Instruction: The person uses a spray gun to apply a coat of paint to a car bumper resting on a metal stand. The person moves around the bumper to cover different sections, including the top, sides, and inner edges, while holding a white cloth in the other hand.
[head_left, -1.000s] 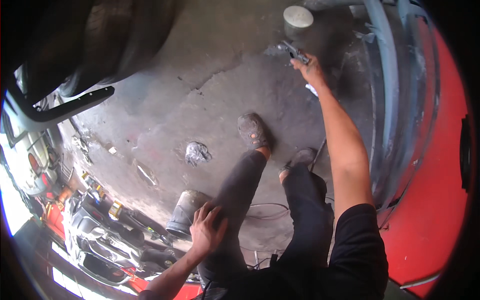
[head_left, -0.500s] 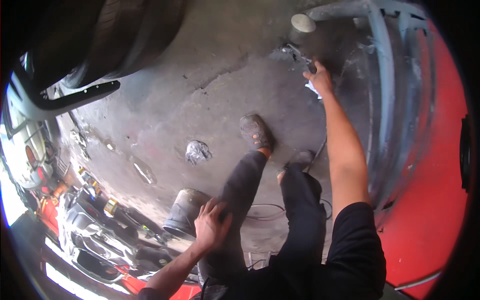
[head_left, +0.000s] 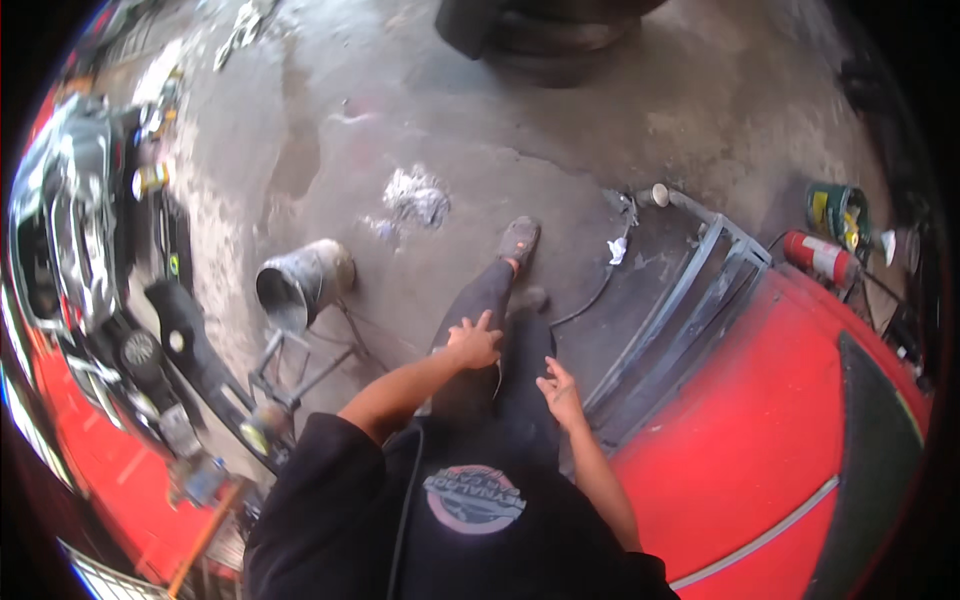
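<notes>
My left hand [head_left: 474, 342] rests on my left thigh with its fingers spread, and nothing is in it. Beside my right leg, my right hand [head_left: 562, 392] is raised with fingers apart and no object in its grasp. Beyond both hands, a metal tool that looks like a spray gun [head_left: 628, 208] lies on the floor. A dark hose [head_left: 592, 298] runs from it back toward my legs. A crumpled white paper [head_left: 616, 250] is beside the tool, and a round white-topped container [head_left: 660, 195] stands just past it.
A grey metal frame [head_left: 690, 290] and a red car panel [head_left: 720, 430] take up the right. Farther back are a fire extinguisher [head_left: 822, 256] and a green bucket [head_left: 840, 212]. A tipped-looking metal bucket [head_left: 305, 282] is at left, with crumpled silvery material [head_left: 417, 197] beyond.
My right hand has drawn back from beside the metal tool to near my right leg. My left hand is still on my thigh. The view has swung, bringing more of the red panel into sight.
</notes>
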